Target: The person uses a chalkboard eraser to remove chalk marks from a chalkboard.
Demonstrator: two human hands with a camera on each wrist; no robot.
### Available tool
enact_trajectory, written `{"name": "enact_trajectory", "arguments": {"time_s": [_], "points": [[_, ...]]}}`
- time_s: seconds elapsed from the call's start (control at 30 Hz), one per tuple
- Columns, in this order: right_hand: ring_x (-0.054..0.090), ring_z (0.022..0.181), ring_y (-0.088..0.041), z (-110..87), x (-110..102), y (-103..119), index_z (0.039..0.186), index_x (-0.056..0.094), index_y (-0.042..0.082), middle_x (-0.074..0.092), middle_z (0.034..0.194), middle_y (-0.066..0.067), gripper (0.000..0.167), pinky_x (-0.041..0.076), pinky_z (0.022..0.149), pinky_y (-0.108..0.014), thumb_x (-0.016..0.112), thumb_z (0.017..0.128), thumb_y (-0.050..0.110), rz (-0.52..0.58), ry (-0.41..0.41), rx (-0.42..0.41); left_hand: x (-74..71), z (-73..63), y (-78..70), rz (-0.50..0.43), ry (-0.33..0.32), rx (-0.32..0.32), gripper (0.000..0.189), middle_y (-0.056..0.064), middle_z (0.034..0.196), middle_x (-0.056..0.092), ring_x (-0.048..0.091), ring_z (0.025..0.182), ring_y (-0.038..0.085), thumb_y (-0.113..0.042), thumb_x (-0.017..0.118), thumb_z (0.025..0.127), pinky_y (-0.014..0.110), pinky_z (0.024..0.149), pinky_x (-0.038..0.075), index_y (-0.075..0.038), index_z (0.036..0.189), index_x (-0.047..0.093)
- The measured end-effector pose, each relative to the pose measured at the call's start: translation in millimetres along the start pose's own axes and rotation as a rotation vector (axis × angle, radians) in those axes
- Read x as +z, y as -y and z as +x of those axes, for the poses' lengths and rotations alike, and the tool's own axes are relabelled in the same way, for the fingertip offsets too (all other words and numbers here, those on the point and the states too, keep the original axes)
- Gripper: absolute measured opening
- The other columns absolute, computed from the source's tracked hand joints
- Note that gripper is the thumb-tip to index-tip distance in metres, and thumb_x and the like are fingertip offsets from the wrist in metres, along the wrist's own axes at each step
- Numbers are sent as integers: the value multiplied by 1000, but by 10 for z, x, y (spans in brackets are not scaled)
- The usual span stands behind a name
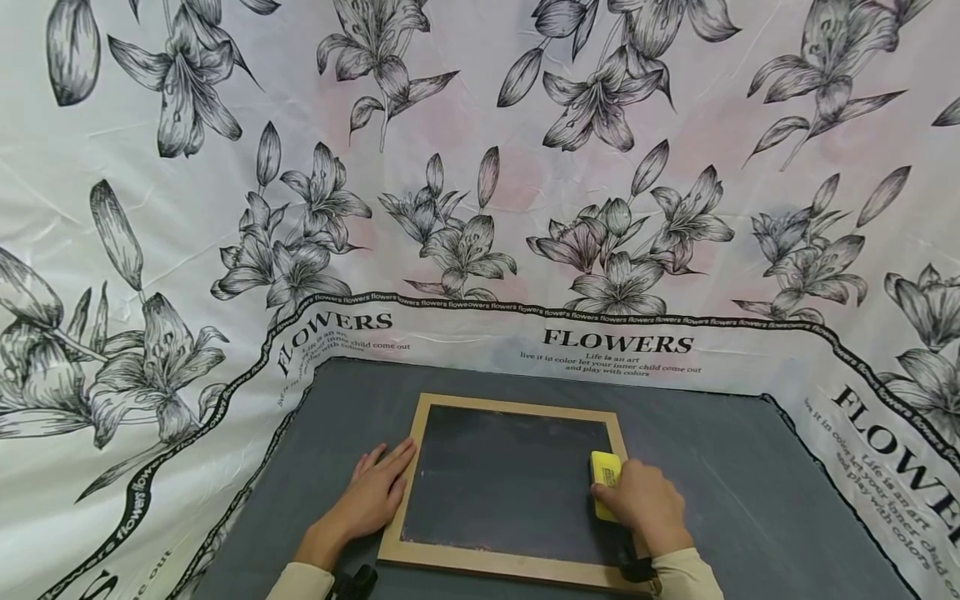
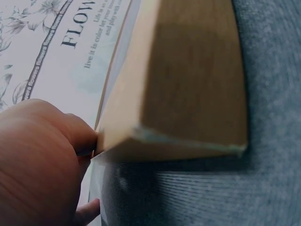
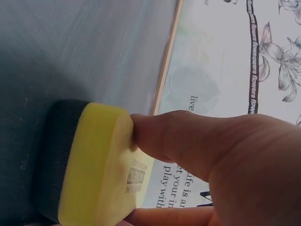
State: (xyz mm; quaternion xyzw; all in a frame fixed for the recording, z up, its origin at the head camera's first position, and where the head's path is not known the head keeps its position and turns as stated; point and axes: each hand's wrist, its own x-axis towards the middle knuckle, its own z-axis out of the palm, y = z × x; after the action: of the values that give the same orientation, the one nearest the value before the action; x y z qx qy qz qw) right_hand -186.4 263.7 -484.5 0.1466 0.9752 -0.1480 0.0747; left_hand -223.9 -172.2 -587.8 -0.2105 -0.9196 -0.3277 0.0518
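A small blackboard (image 1: 510, 475) in a light wooden frame (image 1: 517, 405) lies on the dark grey table. My left hand (image 1: 367, 492) rests on the frame's left side with its fingers fairly straight. In the left wrist view, the fingertips of the left hand (image 2: 42, 160) touch the edge of the wooden frame (image 2: 193, 84). My right hand (image 1: 648, 504) grips a yellow chalkboard eraser (image 1: 604, 475) at the board's right side. The right wrist view shows the thumb against the yellow eraser (image 3: 99, 160), whose dark felt side (image 3: 56, 150) faces the board surface (image 3: 94, 47). Faint pale specks mark the board.
The dark grey tabletop (image 1: 750, 500) extends around the board on both sides. Behind and beside it hangs a white cloth (image 1: 480, 333) printed with black lilies and the word FLOWERS. Dark wrist straps (image 1: 354, 582) sit near the beige sleeves (image 1: 300, 582).
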Motion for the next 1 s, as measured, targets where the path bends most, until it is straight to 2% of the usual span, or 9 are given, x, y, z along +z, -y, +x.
{"name": "enact_trajectory", "arguments": {"time_s": [0.13,0.3,0.4,0.57,0.7,1.0], "points": [[60,75,-31,-9,9,10,114,67,-8,62,84,-16,66,49,61,-42,83,91,51,1,-14,5,-44,16,-54,-1,22,-4,56,8,174,44,35,158,58,-14,59,110,84,123,19,-11,165,51],[60,69,-27,-21,28,45,101,69,-3,61,78,-11,56,48,57,-40,83,91,50,-14,-44,-6,-169,14,-213,8,64,-22,57,12,174,45,33,158,60,-10,59,110,84,123,18,-8,166,50],[60,67,-27,-33,33,60,97,68,-2,61,76,-11,52,48,55,-39,83,91,48,-18,-58,-19,-202,3,-277,13,85,-39,56,11,175,43,31,159,59,-10,59,111,83,124,17,-8,166,49],[60,67,-28,-42,51,102,96,68,-2,62,75,-11,48,49,55,-41,81,90,43,-17,-95,-49,-159,-16,-242,-11,59,-9,56,15,172,46,33,156,62,-11,59,110,85,120,18,-6,165,50],[60,66,-28,-42,84,142,94,68,-2,62,74,-12,46,49,54,-41,80,89,41,-16,-112,-61,-121,-25,-189,-37,44,3,56,13,173,45,32,155,63,-15,58,111,86,119,16,-10,167,49],[60,64,-26,-57,140,280,93,70,-2,63,75,-11,41,49,53,-40,79,90,37,-53,-140,-132,-202,-2,-293,-13,109,-46,57,12,176,40,27,161,59,-9,57,112,83,125,13,-7,168,45]]}}
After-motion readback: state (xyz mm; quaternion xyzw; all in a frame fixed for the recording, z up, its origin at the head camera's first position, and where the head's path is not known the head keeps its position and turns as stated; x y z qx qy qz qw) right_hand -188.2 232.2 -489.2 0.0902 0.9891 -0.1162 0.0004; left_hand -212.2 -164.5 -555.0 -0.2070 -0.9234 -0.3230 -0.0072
